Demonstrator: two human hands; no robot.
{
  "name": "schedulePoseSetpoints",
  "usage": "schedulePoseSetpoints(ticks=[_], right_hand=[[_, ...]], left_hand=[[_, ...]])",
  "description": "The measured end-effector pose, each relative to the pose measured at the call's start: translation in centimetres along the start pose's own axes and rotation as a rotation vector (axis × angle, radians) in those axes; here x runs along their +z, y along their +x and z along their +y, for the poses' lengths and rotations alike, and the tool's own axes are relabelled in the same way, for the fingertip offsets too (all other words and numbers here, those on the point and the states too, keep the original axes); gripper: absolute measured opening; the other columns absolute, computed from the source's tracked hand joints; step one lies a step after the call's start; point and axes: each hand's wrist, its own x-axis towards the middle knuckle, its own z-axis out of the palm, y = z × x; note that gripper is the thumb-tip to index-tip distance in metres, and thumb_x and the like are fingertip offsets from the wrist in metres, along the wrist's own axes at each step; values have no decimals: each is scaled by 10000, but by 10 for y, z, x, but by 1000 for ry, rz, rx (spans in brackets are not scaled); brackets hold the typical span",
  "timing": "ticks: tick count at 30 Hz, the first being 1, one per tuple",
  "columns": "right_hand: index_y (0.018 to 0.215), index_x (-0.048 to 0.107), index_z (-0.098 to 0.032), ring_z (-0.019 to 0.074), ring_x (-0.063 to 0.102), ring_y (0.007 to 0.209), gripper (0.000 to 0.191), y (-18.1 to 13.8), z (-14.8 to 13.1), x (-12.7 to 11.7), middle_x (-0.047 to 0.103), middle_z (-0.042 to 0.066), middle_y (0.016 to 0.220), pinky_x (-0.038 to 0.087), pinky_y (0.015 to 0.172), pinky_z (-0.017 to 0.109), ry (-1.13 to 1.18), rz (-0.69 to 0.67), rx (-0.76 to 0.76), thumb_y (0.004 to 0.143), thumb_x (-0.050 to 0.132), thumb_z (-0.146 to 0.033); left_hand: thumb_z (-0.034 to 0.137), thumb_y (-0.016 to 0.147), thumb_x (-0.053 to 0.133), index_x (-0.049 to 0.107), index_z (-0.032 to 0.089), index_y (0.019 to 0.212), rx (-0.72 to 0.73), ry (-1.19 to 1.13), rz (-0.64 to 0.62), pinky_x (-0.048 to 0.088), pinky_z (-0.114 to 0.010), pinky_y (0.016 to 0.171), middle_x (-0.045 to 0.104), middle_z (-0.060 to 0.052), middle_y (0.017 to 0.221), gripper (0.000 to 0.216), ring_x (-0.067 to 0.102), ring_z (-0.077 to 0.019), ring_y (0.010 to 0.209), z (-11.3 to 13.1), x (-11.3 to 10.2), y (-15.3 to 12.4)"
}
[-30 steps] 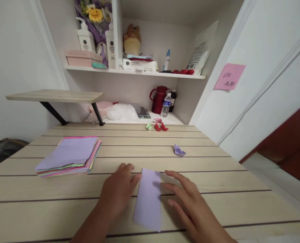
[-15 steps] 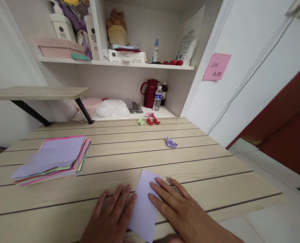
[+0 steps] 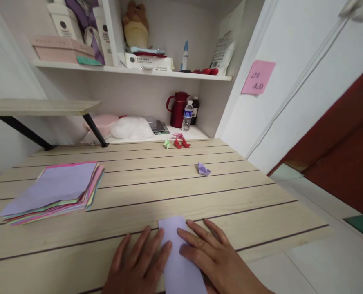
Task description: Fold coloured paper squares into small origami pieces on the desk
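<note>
Pressing folded lilac paper [image 3: 181,257] flat between left hand [image 3: 138,265], right hand [image 3: 212,261]; grip spread.

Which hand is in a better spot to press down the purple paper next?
Probably the right hand: its fingers already lie on the folded purple paper. The left hand lies flat beside the paper's left edge, fingertips just touching it, so it looks better placed to steady.

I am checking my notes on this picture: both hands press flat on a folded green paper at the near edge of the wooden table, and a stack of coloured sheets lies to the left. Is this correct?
Not quite: the head view shows the folded paper is lilac, not green. The rest holds: the left hand and right hand press flat on it at the near edge of the wooden table, and the stack of coloured sheets lies to the left.
</note>
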Motion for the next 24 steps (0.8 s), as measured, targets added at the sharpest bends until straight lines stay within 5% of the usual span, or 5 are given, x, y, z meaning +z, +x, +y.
schedulePoseSetpoints(ticks=[4, 8, 12, 17, 24], right_hand=[[1105, 636, -262, 286, 512, 1290, 199, 2, -3, -13, 569, 71, 1407, 426, 1041, 459, 228, 17, 201, 931, 557, -320], [969, 654, -237, 273, 570, 1134, 109, 14, -9, -21, 618, 82, 1258, 475, 918, 428, 309, 40, 387, 949, 553, -271], [869, 671, -216, 279, 568, 1025, 106, 27, -10, -20, 628, 76, 1185, 460, 871, 457, 314, 62, 448, 919, 580, -235], [779, 665, -209, 267, 560, 979, 112, 34, -6, -17, 633, 53, 1141, 450, 842, 445, 325, 66, 493, 884, 656, -246], [747, 609, -195, 235, 568, 916, 185, 40, -1, -13, 634, 32, 1036, 446, 827, 417, 313, 59, 554, 780, 790, -211]], left_hand=[[626, 897, 495, 551, 397, 1333, -113, -89, -51, 34, -444, 1203, 619, 35, 1376, 495, 504, -208, 1287, 5, 0, 1], [643, 928, 403, 605, 438, 1246, -229, -133, -59, 257, -437, 1098, 591, 54, 1406, 429, 518, -204, 1281, 6, -9, 8], [505, 917, 524, 664, 421, 1125, -186, -124, -97, 419, -429, 938, 600, 49, 1395, 265, 578, -213, 1216, 2, -17, 18], [401, 943, 453, 695, 353, 877, -357, -182, -98, 385, -503, 984, 609, 30, 1376, 255, 554, -231, 1236, 11, -16, 25], [390, 961, 416, 645, 315, 945, -429, -185, -8, 351, -522, 1036, 628, -27, 1336, 241, 569, -228, 1205, 21, -10, 22]])
